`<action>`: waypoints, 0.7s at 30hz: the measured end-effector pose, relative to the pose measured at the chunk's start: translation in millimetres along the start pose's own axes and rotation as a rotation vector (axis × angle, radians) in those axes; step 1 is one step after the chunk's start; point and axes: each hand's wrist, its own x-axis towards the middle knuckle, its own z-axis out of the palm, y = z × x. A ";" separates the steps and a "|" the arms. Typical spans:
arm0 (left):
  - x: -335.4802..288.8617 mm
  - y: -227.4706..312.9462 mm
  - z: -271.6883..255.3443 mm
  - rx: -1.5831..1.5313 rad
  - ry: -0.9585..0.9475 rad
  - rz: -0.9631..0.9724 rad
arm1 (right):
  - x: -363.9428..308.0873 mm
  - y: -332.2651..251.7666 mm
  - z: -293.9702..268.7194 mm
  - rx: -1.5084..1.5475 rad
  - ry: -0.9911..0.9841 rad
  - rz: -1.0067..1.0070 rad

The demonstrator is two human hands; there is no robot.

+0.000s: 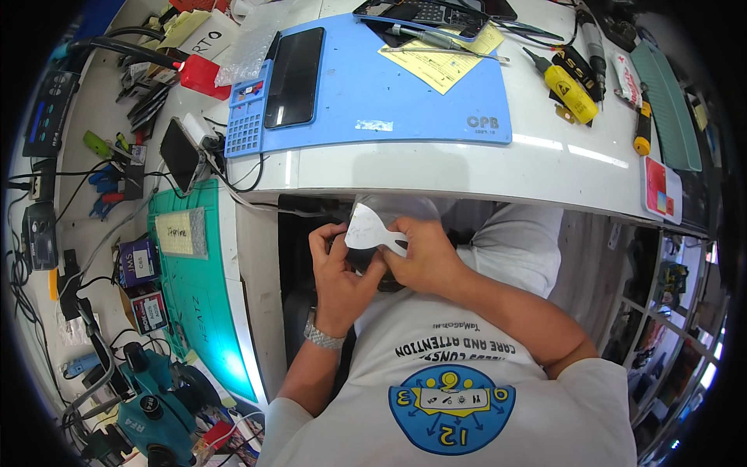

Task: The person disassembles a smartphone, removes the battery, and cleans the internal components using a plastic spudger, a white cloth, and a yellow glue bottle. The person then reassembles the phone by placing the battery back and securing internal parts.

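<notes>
In front of my body, just below the bench edge, both hands work close together. My right hand (429, 258) pinches a flat, pale, fan-shaped blade (369, 229) by its narrow end, where there is a rounded opening. The blade's broad end points up and to the left. My left hand (342, 282) is curled at the blade's left side, its fingertips partly behind it. Something dark (361, 258) shows under the blade between the hands; most of it is covered, so its kind is unclear.
On the white bench lies a blue work mat (389, 109) carrying a black phone (296, 78). A yellow bottle (570, 92) and a screwdriver (643, 128) lie at the right. To the left are a green mat (194, 288), cables and a teal microscope (156, 412).
</notes>
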 end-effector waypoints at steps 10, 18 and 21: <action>-2.8 -29.6 -18.1 -0.082 0.159 -0.063 | 12.4 18.9 -5.6 -0.005 0.089 -0.020; 3.5 -47.9 -17.7 -0.110 0.221 -0.150 | 0.0 30.5 -4.6 0.074 0.070 -0.129; 5.7 -43.0 -13.1 -0.085 0.229 -0.132 | -3.1 24.7 3.6 0.005 -0.025 -0.112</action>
